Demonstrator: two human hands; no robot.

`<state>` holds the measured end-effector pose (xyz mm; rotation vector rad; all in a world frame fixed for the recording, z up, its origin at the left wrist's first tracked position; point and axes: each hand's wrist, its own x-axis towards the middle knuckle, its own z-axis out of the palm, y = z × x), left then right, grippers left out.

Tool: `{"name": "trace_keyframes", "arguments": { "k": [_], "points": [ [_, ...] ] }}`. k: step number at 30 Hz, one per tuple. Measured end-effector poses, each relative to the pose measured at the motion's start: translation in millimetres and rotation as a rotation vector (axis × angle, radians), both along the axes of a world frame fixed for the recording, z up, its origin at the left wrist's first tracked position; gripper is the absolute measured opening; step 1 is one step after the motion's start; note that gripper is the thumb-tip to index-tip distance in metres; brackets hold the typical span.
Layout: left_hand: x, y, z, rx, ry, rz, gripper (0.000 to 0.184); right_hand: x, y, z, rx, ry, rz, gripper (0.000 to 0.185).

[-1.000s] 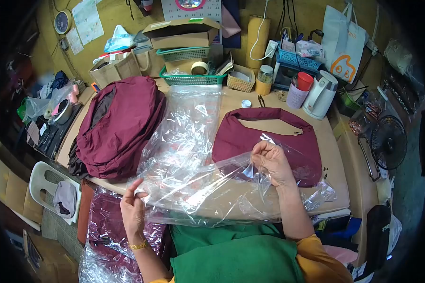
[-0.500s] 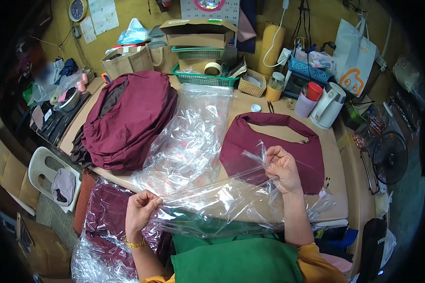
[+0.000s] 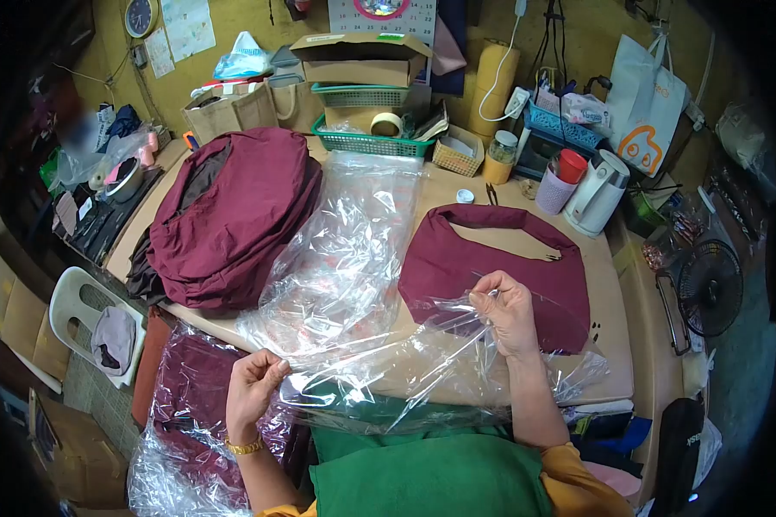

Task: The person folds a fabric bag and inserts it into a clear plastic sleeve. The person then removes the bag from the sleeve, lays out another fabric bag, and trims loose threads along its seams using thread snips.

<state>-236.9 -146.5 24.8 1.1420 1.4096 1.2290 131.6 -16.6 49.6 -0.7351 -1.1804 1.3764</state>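
Note:
A clear plastic bag (image 3: 405, 366) is stretched between my two hands at the front edge of the table. My left hand (image 3: 256, 388) pinches its left end, thumb against the fingers. My right hand (image 3: 504, 314) is closed on its upper right part, over the lower edge of a flat maroon bag (image 3: 491, 267). That maroon bag has a wide handle loop and lies on the table. Left of it lies a pile of clear plastic bags (image 3: 345, 233), and farther left a stack of maroon bags (image 3: 233, 215).
Green baskets (image 3: 371, 145), a glass jar (image 3: 500, 159), a red cup (image 3: 571, 164) and a white kettle (image 3: 597, 194) stand along the back. Small black snips (image 3: 491, 194) lie near a white lid (image 3: 465, 196). Plastic-wrapped maroon bags (image 3: 190, 388) are below left; a fan (image 3: 710, 284) is right.
My left hand has closed on the plastic and moved slightly down and right in view. The plastic is stretched between both hands, and my right hand has turned a little.

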Motion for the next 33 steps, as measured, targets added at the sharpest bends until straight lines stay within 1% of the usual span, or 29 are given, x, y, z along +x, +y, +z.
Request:
{"name": "trace_keyframes", "arguments": {
  "k": [1,2,3,4,6,7,8,9,10,12,13,14,15,16,17,18,19,21,22,23,24,25,26,27,28,30,31,32,33],
  "points": [
    [1.9,0.1,2.4,0.0,0.001,-0.001,0.022,-3.0,-1.7,2.6,0.046,0.03,-0.032,0.012],
    [6.1,1.6,5.9,0.013,0.227,0.033,0.024,-6.7,-3.3,3.8,0.046,0.032,-0.033,0.012],
    [11.8,3.5,11.6,0.026,0.454,0.068,0.029,-11.3,-5.3,4.7,0.171,-0.141,-0.068,0.012],
    [23.6,7.4,30.2,0.178,0.852,0.056,0.054,-17.5,-8.3,7.1,0.296,-0.315,-0.101,0.013],
    [70.4,23.3,59.6,0.56,0.779,0.052,0.078,-50.3,-27.7,20.6,0.435,-0.39,0.026,0.013],
    [84.2,26.0,61.0,0.526,0.751,-0.062,0.078,-66.1,-42.5,32.5,0.503,-0.423,0.099,0.01],
    [98.1,28.7,62.4,0.487,0.721,-0.174,0.077,-75.9,-48.9,31.7,0.628,-0.451,0.178,0.028],
    [103.7,31.3,61.9,0.348,0.565,-0.322,0.065,-81.1,-54.4,33.6,0.628,-0.451,0.171,0.028],
    [97.6,31.5,59.2,0.353,0.566,-0.328,0.065,-84.3,-59.3,37.5,0.708,-0.529,0.127,0.043],
    [67.6,29.9,52.3,0.407,0.555,-0.18,0.029,-56.4,-59.3,36.4,0.692,-0.868,0.248,0.064],
    [57.4,19.8,71.3,0.22,0.499,0.054,0.01,-42.5,-59.1,35.9,0.703,-1.036,0.317,0.074],
    [32.9,10.1,62.4,0.461,0.492,0.23,0.01,-21.1,-54.0,22.3,0.659,-1.175,0.396,0.064],
    [-0.2,-1.9,54.0,0.398,0.408,0.36,0.011,-4.3,-51.5,20.8,0.549,-1.356,0.456,0.051],
    [-27.2,-13.8,48.1,0.411,0.423,0.436,0.015,12.3,-49.4,19.3,0.428,-1.534,0.522,0.038],
    [-52.8,-34.3,45.7,0.264,0.412,0.506,0.017,32.0,-46.3,4.2,0.421,-1.617,0.469,0.026],
    [-81.6,-54.1,39.7,0.201,0.447,0.437,0.02,47.7,-44.9,-10.9,0.415,-1.698,0.416,0.014],
    [-86.5,-68.7,40.8,0.109,0.449,0.38,0.019,56.7,-47.1,-14.2,0.412,-1.696,0.421,0.014],
    [-89.2,-88.9,44.9,-0.244,0.637,0.297,0.029,65.3,-51.5,-19.9,0.46,-1.478,0.114,0.014],
    [-88.4,-97.7,45.0,-0.226,1.068,0.278,0.056,63.7,-52.1,-18.2,0.495,-1.412,0.083,0.013],
    [-66.7,-88.8,63.8,-0.056,1.082,0.302,0.072,56.5,-52.5,-15.1,0.494,-1.405,0.087,0.013],
    [-33.3,-67.2,87.9,0.116,1.09,0.326,0.089,42.1,-52.1,-10.5,0.487,-1.208,0.115,0.015],
    [-11.0,-45.0,103.2,0.304,1.0,0.129,0.114,26.2,-52.8,-5.3,0.476,-1.013,0.142,0.017],
    [25.4,-21.0,113.4,0.547,0.843,-0.04,0.122,8.0,-53.0,1.5,0.571,-0.984,0.169,0.02],
    [61.6,-9.4,111.2,0.525,0.815,-0.175,0.122,-10.0,-52.3,8.9,0.672,-0.955,0.195,0.025],
    [97.7,2.3,109.0,0.496,0.78,-0.308,0.122,-24.2,-53.9,14.5,0.687,-0.954,0.197,0.025],
    [144.3,20.1,107.1,0.199,0.833,-0.481,0.09,-46.0,-57.1,21.3,0.634,-0.598,0.007,0.031],
    [150.1,28.4,106.1,0.021,0.937,-0.567,0.064,-53.5,-55.1,22.2,0.652,-0.597,0.012,0.031],
    [146.1,32.6,104.4,0.031,0.941,-0.554,0.064,-60.1,-52.7,21.9,0.466,-0.253,0.094,0.033],
    [137.6,35.0,102.4,0.283,0.823,-0.504,0.046,-55.1,-50.8,21.1,0.366,-0.149,0.278,0.033]
  ]
}}
